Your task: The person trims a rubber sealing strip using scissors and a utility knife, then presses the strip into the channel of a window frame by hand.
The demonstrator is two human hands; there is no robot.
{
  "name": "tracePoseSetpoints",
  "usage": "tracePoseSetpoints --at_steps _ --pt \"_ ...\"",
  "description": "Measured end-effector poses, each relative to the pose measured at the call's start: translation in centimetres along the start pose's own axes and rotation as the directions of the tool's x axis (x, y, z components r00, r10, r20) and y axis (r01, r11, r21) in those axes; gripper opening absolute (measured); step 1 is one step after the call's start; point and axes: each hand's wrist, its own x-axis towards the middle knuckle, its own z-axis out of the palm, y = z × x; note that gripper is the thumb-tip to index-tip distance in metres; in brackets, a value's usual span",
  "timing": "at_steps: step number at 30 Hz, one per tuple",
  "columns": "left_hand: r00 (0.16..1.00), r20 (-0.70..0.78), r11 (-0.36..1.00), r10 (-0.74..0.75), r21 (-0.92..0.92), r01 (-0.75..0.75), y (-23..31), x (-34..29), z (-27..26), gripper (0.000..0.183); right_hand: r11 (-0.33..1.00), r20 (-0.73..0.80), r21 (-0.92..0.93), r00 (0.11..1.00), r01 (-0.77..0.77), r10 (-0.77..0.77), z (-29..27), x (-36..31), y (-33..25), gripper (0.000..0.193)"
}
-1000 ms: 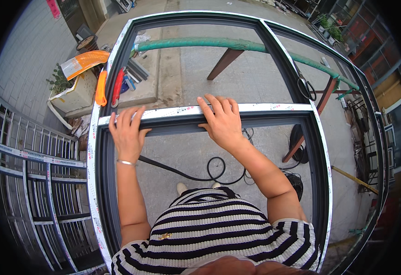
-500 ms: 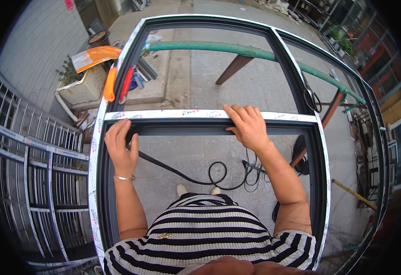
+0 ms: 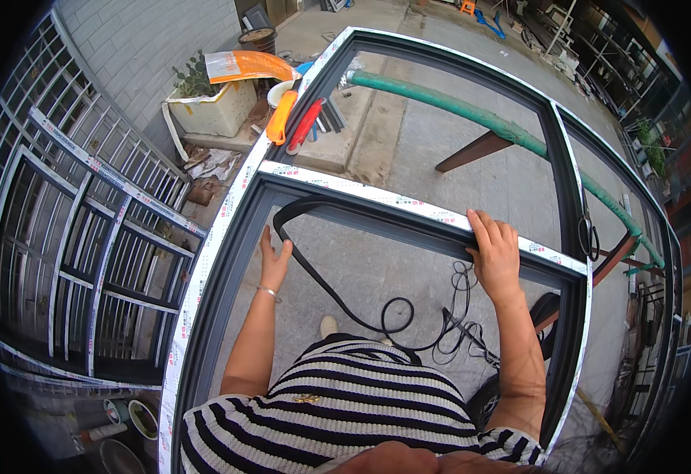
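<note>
A large dark grey window frame [image 3: 203,272], faced with white printed protective film, lies in front of me. My right hand [image 3: 494,249] grips its crossbar [image 3: 393,199], fingers over the filmed top and thumb on the near side. A black rubber sealing strip [image 3: 325,286] bends over in a loop just below the crossbar's left end and trails down to coils on the ground. Beside that loop, inside the lower opening, my left hand [image 3: 273,259] is open, thumb and fingers apart. Whether it touches the strip I cannot tell.
An orange-handled tool [image 3: 281,117] and a red one [image 3: 306,125] rest on the frame's left side; scissors [image 3: 588,237] lie at right. A green pole [image 3: 440,103] supports the frame. Metal grilles [image 3: 84,261] stand at left, near a cactus planter [image 3: 211,110].
The view has swung left, so the frame appears slanted. My left hand has come away from the crossbar's left end, where the strip's loop now shows. My right hand stays on the crossbar.
</note>
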Motion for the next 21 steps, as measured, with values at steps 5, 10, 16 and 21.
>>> tracePoseSetpoints --at_steps 5,10,16,21 --pt "0.893 0.438 0.916 -0.108 -0.305 0.260 -0.4 1.6 -0.7 0.027 1.000 -0.010 0.011 1.000 -0.013 0.013 0.1 -0.4 0.2 0.076" --pt "0.961 0.244 0.868 -0.130 -0.441 0.229 2.9 -5.0 -4.4 0.035 1.000 -0.036 0.018 0.999 -0.025 0.025 0.4 -0.7 0.6 0.075" --pt "0.983 0.095 0.970 -0.155 -0.173 0.169 15.1 -5.5 -9.8 0.036 0.997 -0.076 0.077 0.996 -0.033 0.039 0.7 -0.6 0.5 0.073" --pt "0.972 0.189 0.789 0.139 0.572 -0.224 29.0 0.4 -11.9 0.028 0.998 -0.105 0.063 0.994 -0.032 0.039 1.4 -1.0 0.6 0.070"
